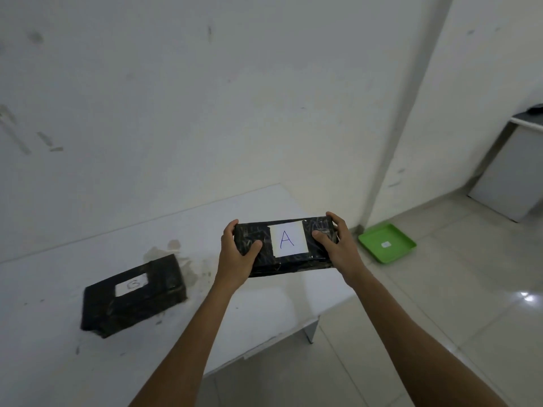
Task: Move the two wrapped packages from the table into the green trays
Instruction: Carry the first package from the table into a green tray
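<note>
A black wrapped package with a white label marked A (289, 240) is held in the air above the right end of the white table (264, 312). My left hand (236, 257) grips its left end and my right hand (338, 245) grips its right end, thumbs on top. A second black wrapped package with a white label marked B (133, 295) lies flat on the table to the left. One green tray (386, 243) sits on the tiled floor to the right of the table, near the wall corner, with a small white tag inside it.
A white wall stands right behind the table. A white cabinet (508, 171) stands at the far right against the wall. Glossy tiled floor (440, 304) spreads to the right of the table. A table leg (311, 330) shows under the table's right corner.
</note>
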